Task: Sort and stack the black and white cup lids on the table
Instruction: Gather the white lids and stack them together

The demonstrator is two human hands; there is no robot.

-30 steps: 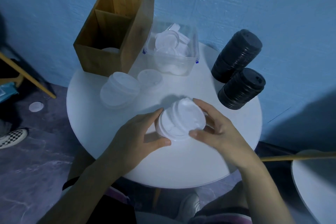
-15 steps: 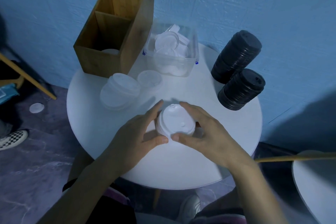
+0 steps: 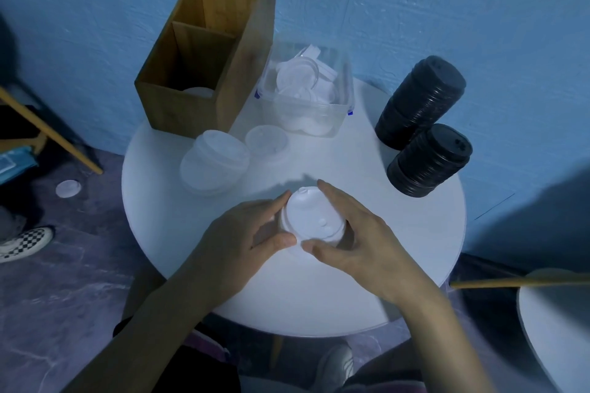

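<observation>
A short stack of white cup lids (image 3: 311, 217) stands upright near the middle of the round white table (image 3: 399, 249). My left hand (image 3: 245, 239) grips its left side and my right hand (image 3: 354, 239) grips its right side, thumbs nearly meeting at the front. A taller stack of translucent white lids (image 3: 214, 166) leans at the left, with a single white lid (image 3: 266, 142) beside it. Two leaning stacks of black lids, one at the back (image 3: 419, 102) and one in front of it (image 3: 429, 159), sit at the right.
A wooden divided box (image 3: 204, 54) stands at the back left with a white lid inside. A clear plastic tub (image 3: 306, 96) holds several loose white lids. A blue wall is behind. One lid (image 3: 67, 188) lies on the floor at left. Another table edge (image 3: 555, 329) is at lower right.
The white lid stack was tilted between my hands a second ago; it now stands upright, and both hands have closed in around its sides.
</observation>
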